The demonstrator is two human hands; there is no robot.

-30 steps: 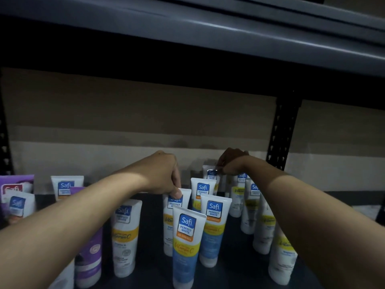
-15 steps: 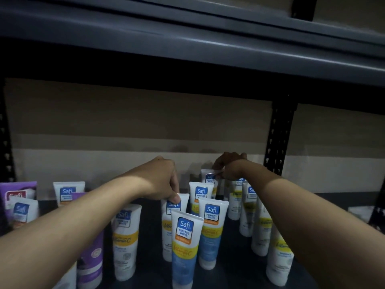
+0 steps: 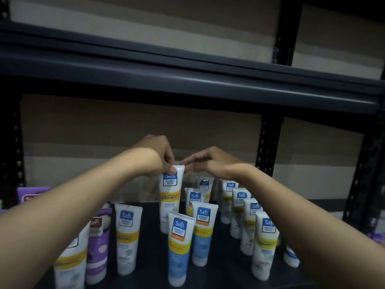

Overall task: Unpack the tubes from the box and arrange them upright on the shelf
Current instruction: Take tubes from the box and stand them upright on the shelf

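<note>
Pinching the top of the white tube point(image 3: 169, 197) is the left hand point(image 3: 155, 155) — right hand point(image 3: 205, 161) slack-fingered, contact unclear.

A wall point(image 3: 125, 126) stands behind the rear edge of the shelf point(image 3: 152, 243), painted in level bands: brown at the top, a darker strip under it, and a pale cream band point(image 3: 83, 170) lowest. A dark grey upper board point(image 3: 187, 80) runs across above, catching a thin line of light along its front lip; the same banded wall shows again over it. Black perforated uprights rise at the left edge point(image 3: 16, 142), right of the middle point(image 3: 267, 142) and at the right edge point(image 3: 362, 174), and one more point(image 3: 285, 34) continues above the upper board. Low at the right edge sits a blurred purple thing point(image 3: 378, 238), too indistinct to identify.
</note>
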